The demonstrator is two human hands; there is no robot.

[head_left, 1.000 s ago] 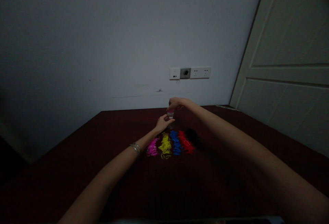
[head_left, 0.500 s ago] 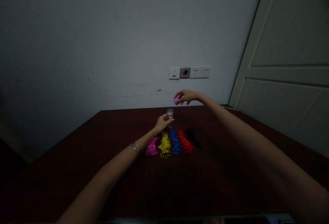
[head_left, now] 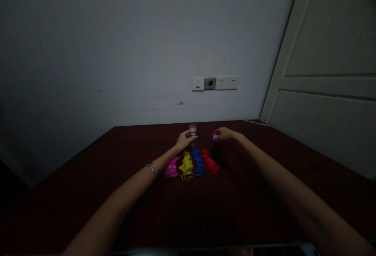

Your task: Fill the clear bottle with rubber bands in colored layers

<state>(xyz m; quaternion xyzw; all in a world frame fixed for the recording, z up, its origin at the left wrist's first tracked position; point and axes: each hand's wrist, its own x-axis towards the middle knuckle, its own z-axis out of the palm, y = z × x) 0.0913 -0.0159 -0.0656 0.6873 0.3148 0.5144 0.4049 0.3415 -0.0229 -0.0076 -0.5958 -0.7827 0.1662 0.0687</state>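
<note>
My left hand [head_left: 184,140] is closed around a small clear jar [head_left: 192,127] whose mouth is uncovered and points up. To its right, my right hand [head_left: 225,133] grips a pink lid [head_left: 215,137], low over the table behind the black pile. In front of the hands lie heaps of small rubber bands in a row: pink bands [head_left: 172,167], yellow bands [head_left: 186,163], blue bands [head_left: 198,163], red bands [head_left: 209,162] and black bands [head_left: 216,154]. A couple of yellow bands lie loose at the near end of their heap.
The dark red table [head_left: 141,142] meets a pale wall [head_left: 147,52] at the back. Sockets and a switch [head_left: 215,83] are set in the wall. A panelled door [head_left: 326,72] stands at the right.
My right hand has come down and to the right with the pink lid, from above the jar to near the table. My left hand still holds the jar in about the same place.
</note>
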